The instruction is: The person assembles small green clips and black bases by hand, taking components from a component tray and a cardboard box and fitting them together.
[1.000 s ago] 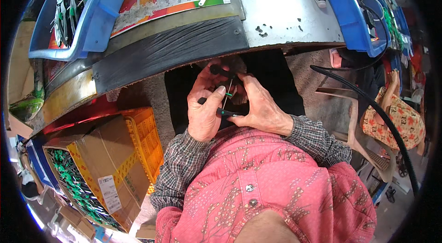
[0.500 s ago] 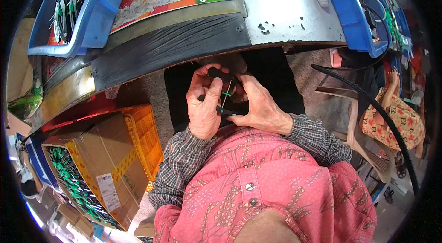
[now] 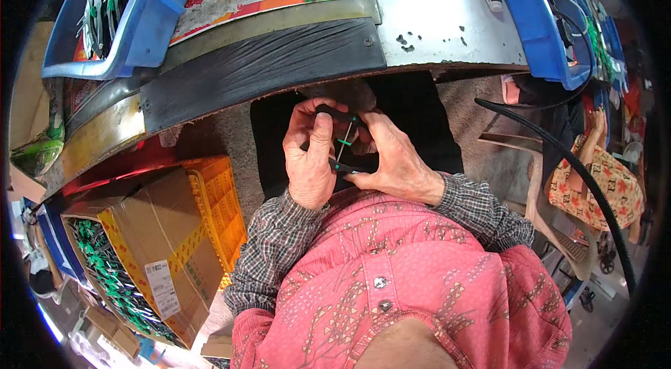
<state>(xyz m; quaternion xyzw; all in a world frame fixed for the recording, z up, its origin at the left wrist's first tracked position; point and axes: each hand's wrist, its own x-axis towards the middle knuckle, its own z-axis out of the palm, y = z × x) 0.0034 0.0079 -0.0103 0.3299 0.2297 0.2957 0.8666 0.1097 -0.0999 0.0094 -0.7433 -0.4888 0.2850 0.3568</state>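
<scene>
Both hands are together over my lap, just below the bench edge. My left hand (image 3: 311,159) is closed around a small black tool (image 3: 338,116), its thumb pressed on the upper black part. A thin metal rod runs from that part down to a second black end, with a green piece (image 3: 344,142) across its middle. My right hand (image 3: 400,159) curls in from the other side, thumb and fingers closed on the tool's lower and right side. The fingertips behind it are partly hidden, and the tool's exact kind is unclear.
On the bench (image 3: 447,26), a blue bin (image 3: 147,33) of hand tools stands left, another blue bin (image 3: 538,33) right, with loose black tools between. A cardboard box (image 3: 161,229) of green-and-black pieces and an orange crate (image 3: 217,208) are lower left. A black cable (image 3: 580,166) hangs at right.
The left thumb has shifted slightly upward on the black part. Both hands otherwise keep their hold and place; the view has moved very slightly.
</scene>
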